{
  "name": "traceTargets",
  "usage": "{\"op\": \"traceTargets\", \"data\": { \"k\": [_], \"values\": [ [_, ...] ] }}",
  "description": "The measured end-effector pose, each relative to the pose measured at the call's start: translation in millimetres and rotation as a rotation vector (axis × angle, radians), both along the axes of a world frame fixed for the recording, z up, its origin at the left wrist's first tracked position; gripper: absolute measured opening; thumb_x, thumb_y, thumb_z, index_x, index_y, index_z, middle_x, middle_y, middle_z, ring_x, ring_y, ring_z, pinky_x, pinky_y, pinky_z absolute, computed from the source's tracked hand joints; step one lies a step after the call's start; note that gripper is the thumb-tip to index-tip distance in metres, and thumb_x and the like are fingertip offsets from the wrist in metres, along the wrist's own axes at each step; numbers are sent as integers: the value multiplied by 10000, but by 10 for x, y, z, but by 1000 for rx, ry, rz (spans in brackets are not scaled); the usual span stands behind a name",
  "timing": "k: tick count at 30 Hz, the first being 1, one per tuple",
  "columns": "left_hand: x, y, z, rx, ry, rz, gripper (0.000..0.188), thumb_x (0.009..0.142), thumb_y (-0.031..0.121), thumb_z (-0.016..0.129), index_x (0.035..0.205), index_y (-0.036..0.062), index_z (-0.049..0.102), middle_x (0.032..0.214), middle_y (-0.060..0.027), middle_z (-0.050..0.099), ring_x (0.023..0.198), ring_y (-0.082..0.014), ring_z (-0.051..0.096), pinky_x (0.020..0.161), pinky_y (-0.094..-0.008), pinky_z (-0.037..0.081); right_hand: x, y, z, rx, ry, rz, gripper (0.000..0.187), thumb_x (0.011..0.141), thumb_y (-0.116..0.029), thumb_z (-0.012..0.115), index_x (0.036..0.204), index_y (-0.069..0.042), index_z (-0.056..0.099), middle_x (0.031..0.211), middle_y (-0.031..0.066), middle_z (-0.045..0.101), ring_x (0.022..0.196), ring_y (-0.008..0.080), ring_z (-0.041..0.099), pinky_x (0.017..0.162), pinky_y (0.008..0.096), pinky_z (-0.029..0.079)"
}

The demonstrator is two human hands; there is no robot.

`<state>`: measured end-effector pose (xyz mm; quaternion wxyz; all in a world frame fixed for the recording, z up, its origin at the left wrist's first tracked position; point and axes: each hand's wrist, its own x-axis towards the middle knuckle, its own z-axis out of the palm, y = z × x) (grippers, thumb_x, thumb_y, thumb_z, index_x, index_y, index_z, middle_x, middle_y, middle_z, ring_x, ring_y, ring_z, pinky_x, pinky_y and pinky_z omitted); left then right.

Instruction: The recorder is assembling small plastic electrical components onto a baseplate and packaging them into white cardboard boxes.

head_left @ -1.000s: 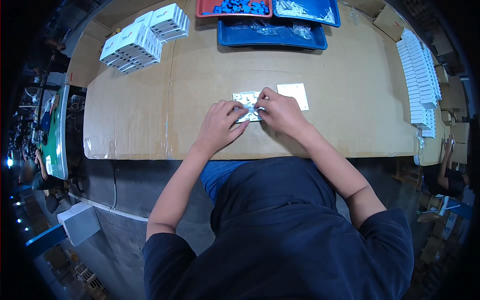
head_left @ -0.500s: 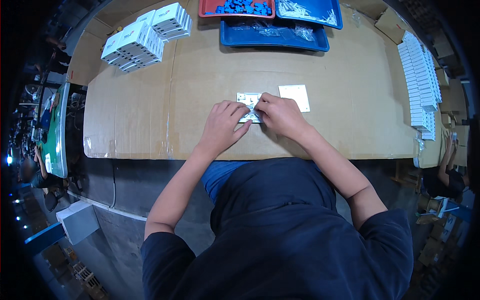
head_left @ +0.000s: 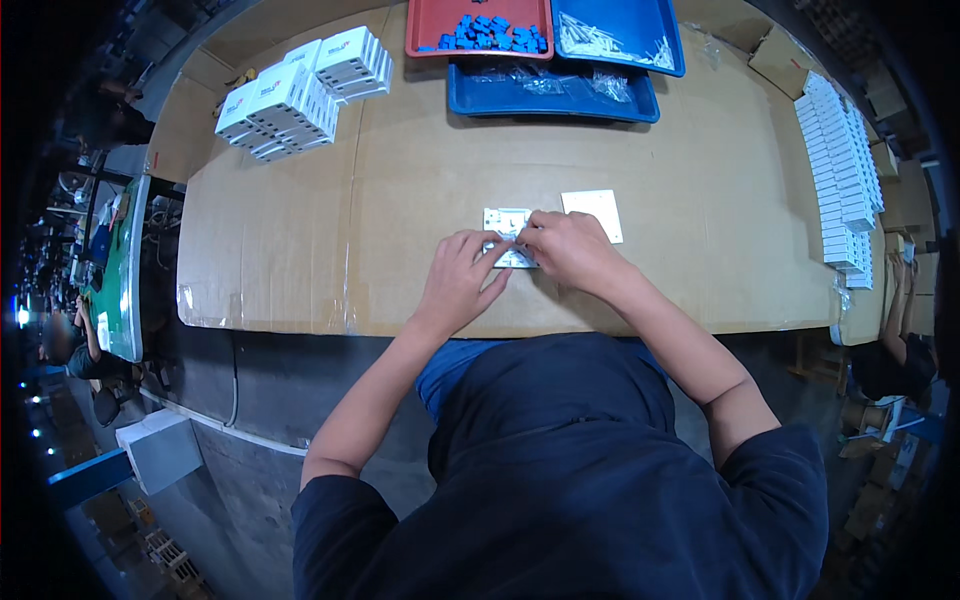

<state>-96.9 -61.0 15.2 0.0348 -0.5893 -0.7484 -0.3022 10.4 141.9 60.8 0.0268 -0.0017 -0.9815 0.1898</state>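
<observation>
Left grip (head_left: 458,282), right grip (head_left: 572,252) touching one white housing (head_left: 495,217), closure unclear; one panel (head_left: 593,214) near.

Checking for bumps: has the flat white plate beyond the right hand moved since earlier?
No; relative to the lower blue tray, the flat white plate stayed put; only the view shifted.

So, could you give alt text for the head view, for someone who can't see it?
A person's left hand and right hand touch a small white part on a brown tabletop, a white square plate to its right. Farther back stand a red tray and blue trays.
</observation>
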Motion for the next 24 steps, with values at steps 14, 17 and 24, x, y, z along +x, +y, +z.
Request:
{"op": "traceTargets", "data": {
  "k": [14, 17, 24],
  "values": [
    [47, 3, 19, 23, -77, 64, 387, 856, 243, 791, 1197, 82, 704, 1160, -58, 651, 1111, -270, 602, 954, -427, 465, -4, 136, 82, -58, -50, 78, 146, 878, -139, 706, 994, -62, 750, 896, 129, 719, 847, 348, 710, 727, 485, 559],
    [51, 17, 40, 34, -99, 71, 437, 860, 249, 791, 1248, 80, 681, 1226, -86, 634, 1163, -290, 591, 986, -440, 456, -225, 301, 199, -99, -135, 93, 181, 914, -179, 685, 1038, -68, 755, 915, 143, 751, 845, 357, 717, 741, 481, 559],
    [44, 8, 75, -26, -153, 152, 836, 801, 393, 837, 1501, 86, 498, 1531, -204, 441, 1411, -398, 428, 1162, -520, 345, -1196, 932, 454, -160, 134, -133, 231, 941, -197, 676, 1133, -88, 746, 944, 147, 769, 882, 346, 744, 761, 446, 570]
  ]
}}
